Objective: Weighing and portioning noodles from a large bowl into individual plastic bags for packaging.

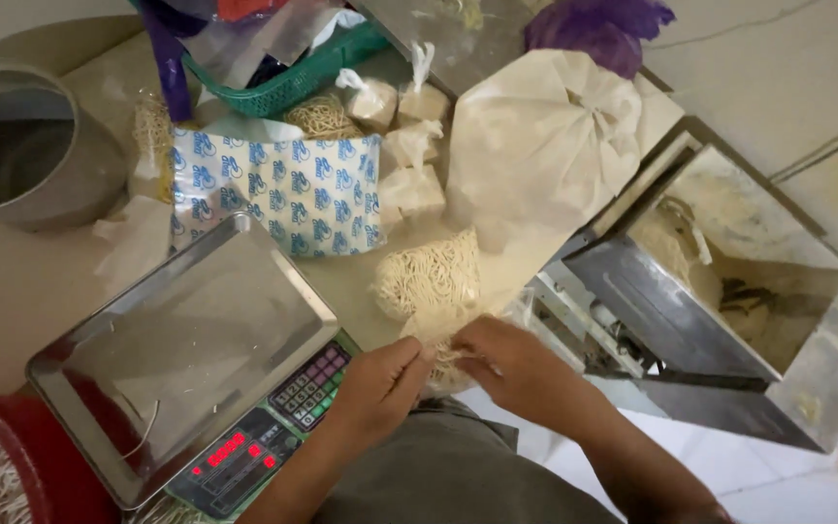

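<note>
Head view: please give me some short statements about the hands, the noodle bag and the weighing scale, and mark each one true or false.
1. Both the left hand and the right hand touch the small clear plastic bag of pale yellow noodles. True.
2. A bag of noodles lies on the flat steel pan of the digital scale. False: the pan carries no bag, only a stray strand or two.
3. The big white tied plastic sack stands beyond the hands. True.
4. The green plastic basket sits between the scale and the person. False: it is at the far side of the table.
5. The scale's red digits are lit. True.
</note>
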